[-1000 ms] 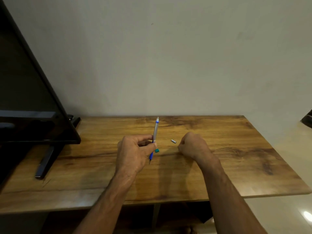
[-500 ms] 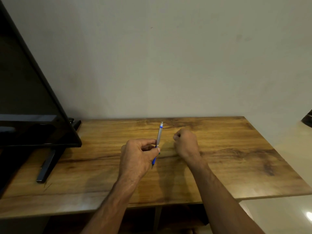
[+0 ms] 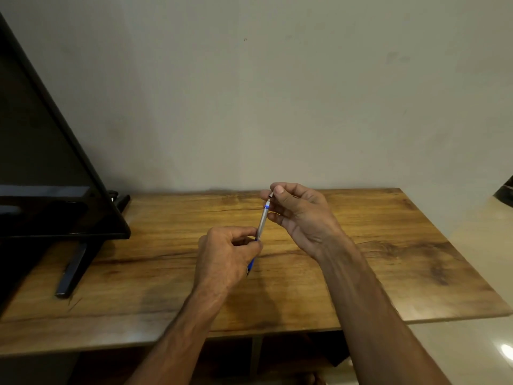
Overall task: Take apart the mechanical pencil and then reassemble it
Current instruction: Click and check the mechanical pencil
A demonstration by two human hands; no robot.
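The mechanical pencil (image 3: 262,220) has a grey barrel, a blue band near its upper end and a blue lower part. It stands tilted above the wooden table (image 3: 388,245). My left hand (image 3: 226,254) grips its lower half, so the tip pokes out below my fist. My right hand (image 3: 298,215) pinches a small silver cap (image 3: 270,194) between thumb and forefinger, right at the pencil's upper end. Whether the cap touches the pencil is not clear.
A black flat screen (image 3: 41,176) on a stand (image 3: 72,270) fills the table's left side. A plain wall rises behind the table. The right table edge drops to a pale floor (image 3: 477,345). A dark object (image 3: 505,190) shows at the far right.
My right hand took the small silver cap off the table and lifted it to the pencil's upper end. The left hand kept the pencil, nearly still.
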